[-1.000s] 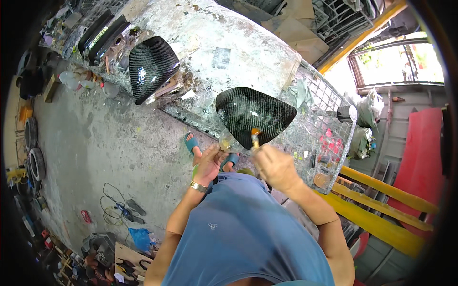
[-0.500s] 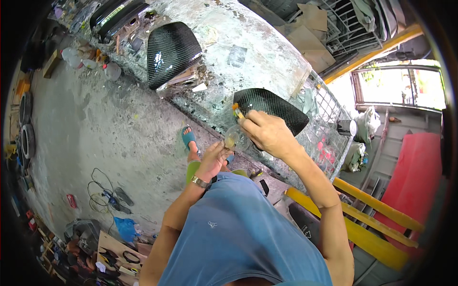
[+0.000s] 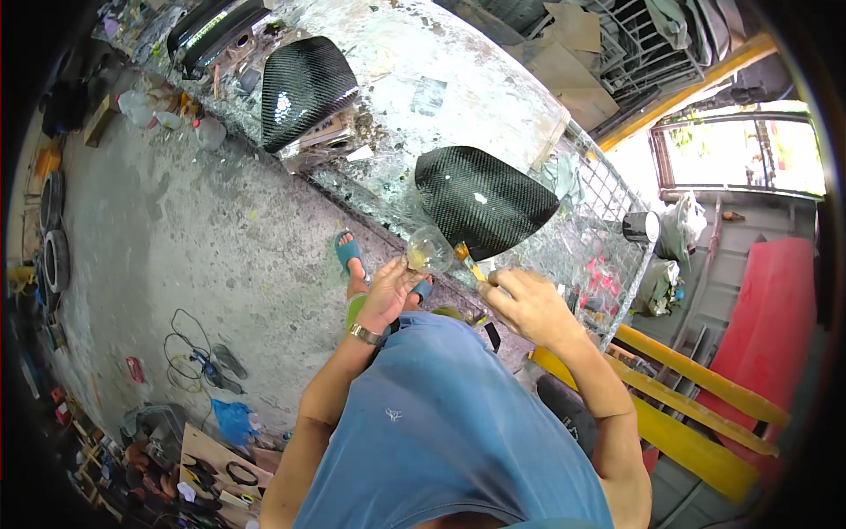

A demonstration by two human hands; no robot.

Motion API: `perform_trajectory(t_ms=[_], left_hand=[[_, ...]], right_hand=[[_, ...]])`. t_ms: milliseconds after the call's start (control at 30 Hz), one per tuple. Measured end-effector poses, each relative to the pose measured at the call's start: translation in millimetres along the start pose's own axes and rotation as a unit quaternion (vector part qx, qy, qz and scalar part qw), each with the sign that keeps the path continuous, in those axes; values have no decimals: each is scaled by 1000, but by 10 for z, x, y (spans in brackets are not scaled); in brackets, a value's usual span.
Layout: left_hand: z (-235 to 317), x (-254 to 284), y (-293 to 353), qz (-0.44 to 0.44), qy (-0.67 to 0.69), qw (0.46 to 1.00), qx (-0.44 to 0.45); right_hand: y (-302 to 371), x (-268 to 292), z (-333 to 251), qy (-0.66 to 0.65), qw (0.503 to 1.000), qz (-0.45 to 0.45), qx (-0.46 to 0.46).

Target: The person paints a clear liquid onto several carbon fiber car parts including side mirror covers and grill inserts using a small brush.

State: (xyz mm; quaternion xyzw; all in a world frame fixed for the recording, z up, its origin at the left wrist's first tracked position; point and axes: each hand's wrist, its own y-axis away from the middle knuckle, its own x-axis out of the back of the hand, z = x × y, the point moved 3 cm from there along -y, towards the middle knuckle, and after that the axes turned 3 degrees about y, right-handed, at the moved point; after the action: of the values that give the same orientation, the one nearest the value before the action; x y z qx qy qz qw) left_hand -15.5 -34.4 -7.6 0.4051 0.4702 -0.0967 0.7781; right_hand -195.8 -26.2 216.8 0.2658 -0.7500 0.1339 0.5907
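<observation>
Left hand raised before chest, fingers closed around clear plastic cup with yellowish liquid at bottom, cup tilted. Right hand just beside, fingers closed on brush; yellow handle shows, bristles seem at cup's rim, hard to tell. Just beyond cup, near carbon-fibre cover lies on table, surface stained and shiny. Farther left on same table, second carbon-fibre cover, well apart from first. Wire mesh panel at table's right end
</observation>
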Motion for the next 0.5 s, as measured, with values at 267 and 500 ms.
perform_trajectory(t_ms=[267,500], left_hand=[[-273,54,68,-13,-6,1000,-21],[-400,179,157,19,-30,998,-45]], right_hand=[[381,-56,430,-298,919,194,-170],[679,-56,1424,-533,755,242,-294]])
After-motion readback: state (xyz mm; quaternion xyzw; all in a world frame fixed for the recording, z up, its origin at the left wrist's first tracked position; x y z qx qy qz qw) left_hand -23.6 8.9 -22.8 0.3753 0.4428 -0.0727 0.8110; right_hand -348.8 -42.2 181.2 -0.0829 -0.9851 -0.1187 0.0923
